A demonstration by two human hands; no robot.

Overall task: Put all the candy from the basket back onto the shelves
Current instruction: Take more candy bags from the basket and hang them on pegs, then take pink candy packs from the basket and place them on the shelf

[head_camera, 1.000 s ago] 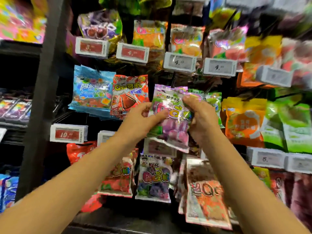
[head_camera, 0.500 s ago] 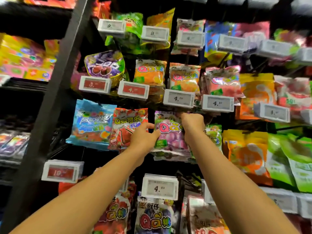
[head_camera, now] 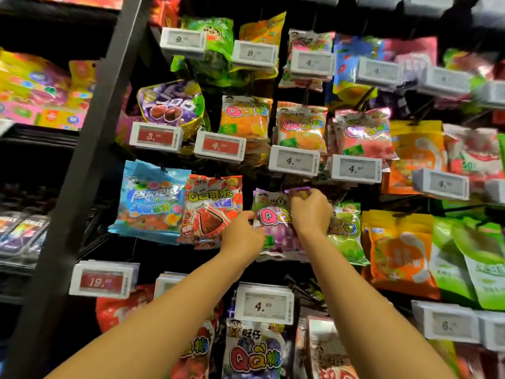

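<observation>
- Head view: both bare arms are reaching up to a display of hanging candy bags on a black metal shelving rack (head_camera: 90, 149).
- The right hand (head_camera: 310, 212) is pinching the top edge of a glossy purple grape-gummy bag (head_camera: 273, 228), with the fingers closed on the purple header strip at the level of the hanging peg.
- The left hand (head_camera: 241, 236) is gripping the lower left edge of the same bag, with the thumb and fingers closed narrowly on the plastic.
- The purple bag is hanging upright in the middle row, between a red cola-gummy bag (head_camera: 213, 209) on the left and a green gummy bag (head_camera: 345, 231) on the right; it is touching both neighbours.
- A white price tag reading 4 (head_camera: 294, 160) is sitting directly above the purple bag.
- Another white price tag reading 4 (head_camera: 264, 303) is sitting below it, above a second purple grape bag (head_camera: 254, 354) in the lower row.
- An orange gummy bag (head_camera: 302, 124) is hanging in the row above.
- The peg itself is hidden behind the right hand, so it cannot be told whether the bag is on it.
</observation>
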